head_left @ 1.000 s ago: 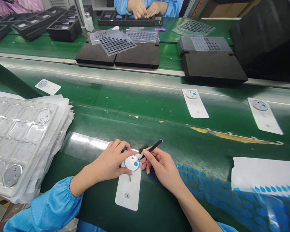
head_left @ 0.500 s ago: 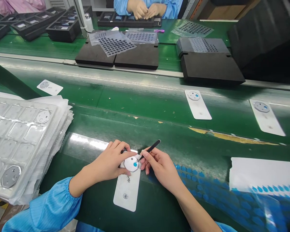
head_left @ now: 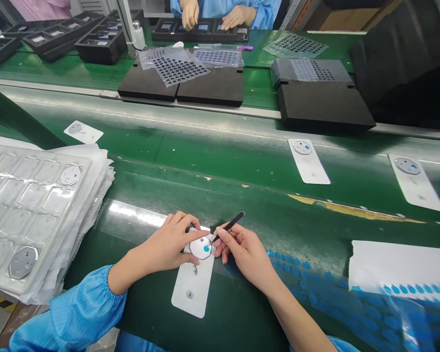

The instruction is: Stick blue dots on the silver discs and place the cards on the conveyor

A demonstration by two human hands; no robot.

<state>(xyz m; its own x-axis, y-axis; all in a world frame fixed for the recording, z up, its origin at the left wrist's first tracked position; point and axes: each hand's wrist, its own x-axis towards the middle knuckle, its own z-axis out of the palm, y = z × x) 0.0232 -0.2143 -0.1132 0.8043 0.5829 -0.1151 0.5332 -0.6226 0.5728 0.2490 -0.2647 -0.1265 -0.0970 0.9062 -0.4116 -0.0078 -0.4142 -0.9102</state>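
Note:
A white rectangular panel [head_left: 195, 291] with rounded corners and small dark printing lies on the green work surface in front of me. Near its top sits a silver-rimmed round disc [head_left: 198, 251] with a bright blue dot [head_left: 206, 248]. My left hand [head_left: 168, 244] grips the panel's upper end, thumb and index finger on either side of the disc. Black tweezers [head_left: 229, 226] are pinched in my right hand [head_left: 238, 247], their tips at the disc beside the blue dot. The far fingers of my left hand are partly hidden.
A clear tray [head_left: 40, 195] with several discs tops a stack at left. Similar white panels [head_left: 310, 164] lie on the green belt [head_left: 205, 142]. A sheet of blue dots [head_left: 315, 288] and white paper [head_left: 399, 264] are at right. Black boxes [head_left: 326, 105] and a co-worker's hands [head_left: 238, 17] are beyond.
The panels on the belt have shifted right, and the view has shifted slightly. The co-worker's hands have moved apart. My hands keep nearly the same pose at the disc.

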